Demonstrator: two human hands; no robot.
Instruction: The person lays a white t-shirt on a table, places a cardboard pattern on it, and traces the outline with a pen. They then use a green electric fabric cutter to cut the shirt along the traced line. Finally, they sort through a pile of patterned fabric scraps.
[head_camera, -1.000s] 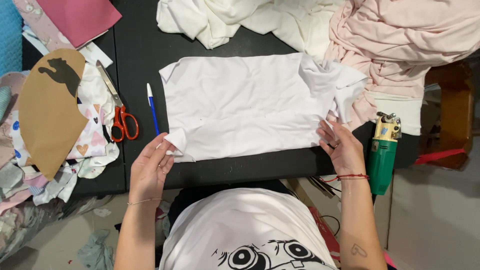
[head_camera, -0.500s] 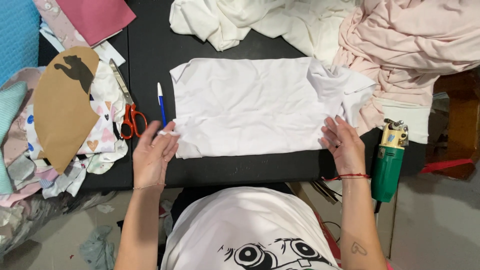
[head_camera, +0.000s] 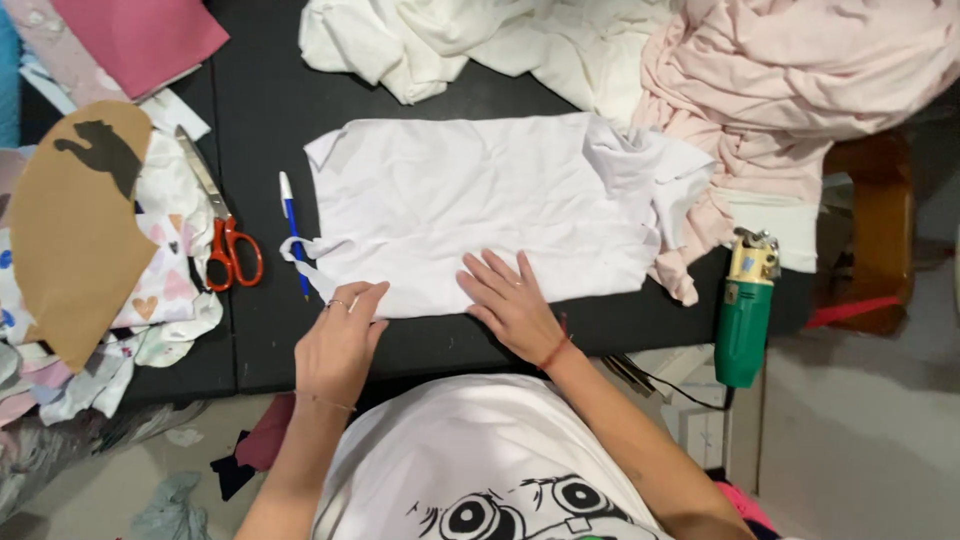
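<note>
Packages, labels, signs, screens: none are showing in this view. Nothing boxed, wrapped, tagged or lit is lying on the table (head_camera: 270, 110) or beside it.
</note>
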